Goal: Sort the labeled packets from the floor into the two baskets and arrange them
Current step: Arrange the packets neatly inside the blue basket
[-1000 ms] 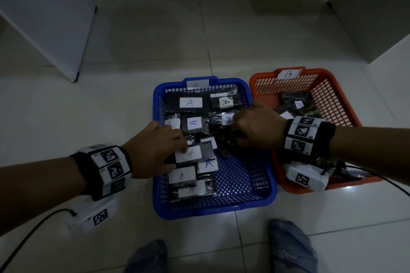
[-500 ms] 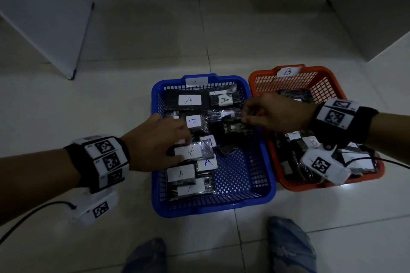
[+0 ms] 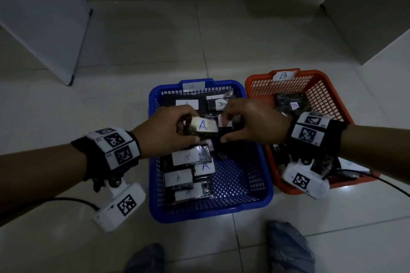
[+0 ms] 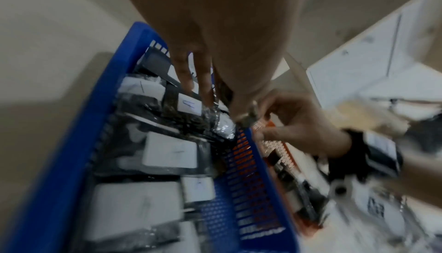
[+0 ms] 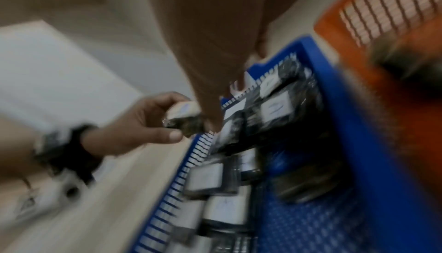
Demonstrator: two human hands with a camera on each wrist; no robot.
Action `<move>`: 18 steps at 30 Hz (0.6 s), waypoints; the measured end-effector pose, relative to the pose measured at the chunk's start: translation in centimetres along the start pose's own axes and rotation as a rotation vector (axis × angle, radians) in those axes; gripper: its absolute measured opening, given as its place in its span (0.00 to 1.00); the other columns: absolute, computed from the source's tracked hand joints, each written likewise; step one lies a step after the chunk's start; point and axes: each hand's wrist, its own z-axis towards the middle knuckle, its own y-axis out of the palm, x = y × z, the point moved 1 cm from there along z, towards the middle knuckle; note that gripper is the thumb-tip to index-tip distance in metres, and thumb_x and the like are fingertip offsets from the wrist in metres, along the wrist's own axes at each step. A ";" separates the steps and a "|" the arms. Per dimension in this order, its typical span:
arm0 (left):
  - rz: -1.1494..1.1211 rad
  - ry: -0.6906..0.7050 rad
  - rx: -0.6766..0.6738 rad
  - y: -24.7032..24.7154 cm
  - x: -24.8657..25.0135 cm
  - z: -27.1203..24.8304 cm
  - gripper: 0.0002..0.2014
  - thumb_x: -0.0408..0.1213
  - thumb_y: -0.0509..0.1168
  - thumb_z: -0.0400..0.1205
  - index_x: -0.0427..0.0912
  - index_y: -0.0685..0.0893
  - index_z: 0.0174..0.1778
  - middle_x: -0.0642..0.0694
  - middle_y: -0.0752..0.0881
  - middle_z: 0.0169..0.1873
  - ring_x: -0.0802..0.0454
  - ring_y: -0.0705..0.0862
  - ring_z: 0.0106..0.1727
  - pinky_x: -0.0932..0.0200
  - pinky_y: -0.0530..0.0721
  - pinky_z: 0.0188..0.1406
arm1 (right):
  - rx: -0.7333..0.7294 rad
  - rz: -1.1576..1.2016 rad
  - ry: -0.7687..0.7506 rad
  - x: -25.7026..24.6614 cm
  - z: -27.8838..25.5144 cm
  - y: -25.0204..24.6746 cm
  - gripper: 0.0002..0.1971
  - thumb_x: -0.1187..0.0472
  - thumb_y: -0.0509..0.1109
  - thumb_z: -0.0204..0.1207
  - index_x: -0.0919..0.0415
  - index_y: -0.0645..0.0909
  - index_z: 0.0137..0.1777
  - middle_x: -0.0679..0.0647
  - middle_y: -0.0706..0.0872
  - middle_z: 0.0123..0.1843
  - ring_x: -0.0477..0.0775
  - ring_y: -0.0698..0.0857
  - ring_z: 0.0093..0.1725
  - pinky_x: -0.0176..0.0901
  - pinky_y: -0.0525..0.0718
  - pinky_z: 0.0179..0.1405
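Above the blue basket point(image 3: 265, 195) both hands hold one dark packet with a white "A" label point(image 3: 204, 126). My left hand point(image 3: 188, 127) grips its left end, which the right wrist view shows with the packet point(image 5: 184, 114) between thumb and fingers. My right hand point(image 3: 226, 127) pinches the right end, fingers curled over the top and thumb below. Several more "A" packets point(image 3: 185, 156) lie in rows along the blue basket's left side and back. The orange basket point(image 3: 319, 86), tagged "B", holds dark packets point(image 3: 292, 104), partly hidden by my right wrist.
The two baskets stand side by side on a pale tiled floor point(image 3: 133, 51). A white panel point(image 3: 42, 17) leans at the far left and a white cabinet point(image 3: 377, 6) stands at the far right. My feet point(image 3: 288, 248) are just in front of the baskets.
My left hand has lifted off the packets in the blue basket and met the right hand. The right hand came back left with its dark packet, now held by both, label up.
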 end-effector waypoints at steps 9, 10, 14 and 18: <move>0.163 0.041 -0.021 -0.1 -1.5 -1.4 0.18 0.41 0.78 0.75 0.50 0.82 0.59 0.58 0.84 0.52 0.66 0.82 0.47 0.66 0.83 0.43 | -0.480 -0.686 -0.029 0.8 0.2 5.6 0.12 0.57 0.64 0.85 0.56 0.85 0.63 0.55 0.90 0.55 0.59 0.90 0.52 0.55 0.90 0.49; 0.162 0.051 -0.035 0.0 -1.6 -1.5 0.18 0.42 0.78 0.75 0.51 0.82 0.59 0.58 0.83 0.51 0.67 0.81 0.47 0.67 0.82 0.42 | -0.436 -0.683 -0.024 0.6 0.4 5.6 0.12 0.58 0.64 0.86 0.56 0.84 0.64 0.56 0.90 0.55 0.60 0.90 0.51 0.54 0.90 0.46; 0.148 0.091 -0.047 0.2 -1.9 -1.5 0.17 0.42 0.78 0.75 0.50 0.83 0.58 0.59 0.83 0.49 0.68 0.81 0.46 0.72 0.80 0.39 | -0.458 -0.707 0.017 0.4 0.8 5.9 0.11 0.56 0.65 0.86 0.58 0.84 0.63 0.56 0.90 0.55 0.59 0.90 0.53 0.51 0.85 0.48; 0.149 0.079 -0.051 0.1 -2.1 -1.4 0.18 0.44 0.78 0.74 0.50 0.83 0.58 0.57 0.84 0.49 0.64 0.82 0.45 0.61 0.85 0.41 | -0.421 -0.764 -0.004 1.1 0.8 6.6 0.13 0.51 0.64 0.84 0.53 0.86 0.61 0.55 0.89 0.60 0.59 0.88 0.60 0.56 0.80 0.66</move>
